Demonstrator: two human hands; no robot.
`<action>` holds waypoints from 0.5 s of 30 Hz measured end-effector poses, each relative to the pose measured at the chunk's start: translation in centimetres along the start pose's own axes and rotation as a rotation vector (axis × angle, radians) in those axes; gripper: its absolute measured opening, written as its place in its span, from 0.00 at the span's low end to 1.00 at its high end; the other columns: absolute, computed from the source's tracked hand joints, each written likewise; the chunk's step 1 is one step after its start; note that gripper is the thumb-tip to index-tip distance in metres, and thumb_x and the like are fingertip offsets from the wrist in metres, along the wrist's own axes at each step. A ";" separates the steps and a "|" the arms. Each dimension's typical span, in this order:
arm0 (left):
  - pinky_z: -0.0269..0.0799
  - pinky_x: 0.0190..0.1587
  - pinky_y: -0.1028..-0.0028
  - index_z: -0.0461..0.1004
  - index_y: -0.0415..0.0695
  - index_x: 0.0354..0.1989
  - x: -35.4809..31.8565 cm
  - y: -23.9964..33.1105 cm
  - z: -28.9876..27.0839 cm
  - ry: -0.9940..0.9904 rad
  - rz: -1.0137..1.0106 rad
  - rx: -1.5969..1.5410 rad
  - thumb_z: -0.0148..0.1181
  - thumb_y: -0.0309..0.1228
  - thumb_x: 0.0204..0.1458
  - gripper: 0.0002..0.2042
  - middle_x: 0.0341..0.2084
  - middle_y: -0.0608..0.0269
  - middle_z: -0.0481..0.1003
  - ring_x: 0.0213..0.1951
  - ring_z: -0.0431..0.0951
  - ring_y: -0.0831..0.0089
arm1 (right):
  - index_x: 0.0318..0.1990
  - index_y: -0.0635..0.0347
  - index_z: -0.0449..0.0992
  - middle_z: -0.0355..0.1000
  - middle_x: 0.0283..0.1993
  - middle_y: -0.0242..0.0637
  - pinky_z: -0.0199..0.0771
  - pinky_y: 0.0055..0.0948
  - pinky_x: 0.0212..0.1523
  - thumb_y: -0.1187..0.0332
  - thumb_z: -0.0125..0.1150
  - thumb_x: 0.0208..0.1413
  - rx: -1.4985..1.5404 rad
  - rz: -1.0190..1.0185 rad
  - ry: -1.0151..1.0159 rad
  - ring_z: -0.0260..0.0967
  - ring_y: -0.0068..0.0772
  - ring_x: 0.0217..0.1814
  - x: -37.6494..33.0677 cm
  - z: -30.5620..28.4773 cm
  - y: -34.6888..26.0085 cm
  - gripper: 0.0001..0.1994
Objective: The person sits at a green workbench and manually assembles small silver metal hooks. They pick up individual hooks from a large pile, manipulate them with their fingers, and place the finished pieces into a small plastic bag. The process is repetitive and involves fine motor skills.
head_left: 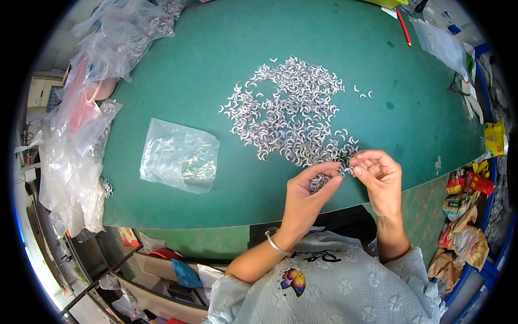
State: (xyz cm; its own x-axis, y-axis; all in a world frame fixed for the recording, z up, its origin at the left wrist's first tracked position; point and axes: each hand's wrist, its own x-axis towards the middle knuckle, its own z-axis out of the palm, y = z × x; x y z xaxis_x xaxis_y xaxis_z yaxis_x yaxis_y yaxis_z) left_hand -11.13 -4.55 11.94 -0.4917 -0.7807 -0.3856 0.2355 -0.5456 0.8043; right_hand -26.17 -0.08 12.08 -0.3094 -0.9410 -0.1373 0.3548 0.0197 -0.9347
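A broad pile of small silver crescent-shaped metal pieces [297,116] lies spread over the green tabletop [178,70]. My left hand [308,191] is at the pile's near edge, curled around a cluster of these pieces [319,182] that shows between thumb and fingers. Close beside it, my right hand [379,175] has its thumb and fingers drawn together at a few crescent pieces [347,168], near the left fingertips. Exactly which pieces each fingertip pinches is too small to tell. To the left, a clear plastic bag [179,154] lies flat with some shiny pieces inside.
Large clear plastic bags [73,167] with metal pieces line the table's left edge, around a pink container [102,89]. A few loose crescents [363,93] lie right of the pile. A red pencil [403,28] is at the far right. Colourful packages [467,237] stand beyond the right edge.
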 end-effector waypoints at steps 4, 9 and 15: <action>0.65 0.35 0.82 0.74 0.35 0.37 0.3 -0.2 0.4 0.007 0.135 0.142 0.57 0.20 0.47 0.08 0.30 0.63 0.74 0.32 0.70 0.81 | 0.39 0.70 0.69 0.70 0.37 0.40 0.68 0.24 0.44 0.86 0.54 0.47 0.054 0.005 -0.045 0.68 0.27 0.42 -0.1 0.4 0.2 0.10; 0.66 0.42 0.80 0.75 0.34 0.33 0.2 0.0 0.6 0.057 0.196 0.246 0.57 0.19 0.46 0.05 0.32 0.61 0.75 0.36 0.72 0.78 | 0.36 0.71 0.72 0.69 0.35 0.39 0.68 0.22 0.40 0.86 0.55 0.46 -0.135 -0.043 -0.032 0.67 0.25 0.38 -0.3 0.9 -0.3 0.08; 0.66 0.41 0.80 0.74 0.34 0.32 0.1 -0.3 0.6 0.071 0.220 0.220 0.57 0.18 0.46 0.05 0.31 0.61 0.75 0.35 0.72 0.79 | 0.31 0.70 0.74 0.68 0.33 0.39 0.65 0.20 0.34 0.86 0.56 0.43 -0.487 -0.138 -0.049 0.65 0.24 0.34 -0.6 1.6 -1.6 0.07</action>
State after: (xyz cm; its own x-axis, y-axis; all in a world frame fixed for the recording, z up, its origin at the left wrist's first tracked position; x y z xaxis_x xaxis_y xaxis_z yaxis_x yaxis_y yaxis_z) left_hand -11.73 -4.32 11.90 -0.3872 -0.8963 -0.2161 0.1390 -0.2884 0.9474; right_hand -25.19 -0.10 14.18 -0.2789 -0.9603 0.0028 -0.1422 0.0384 -0.9891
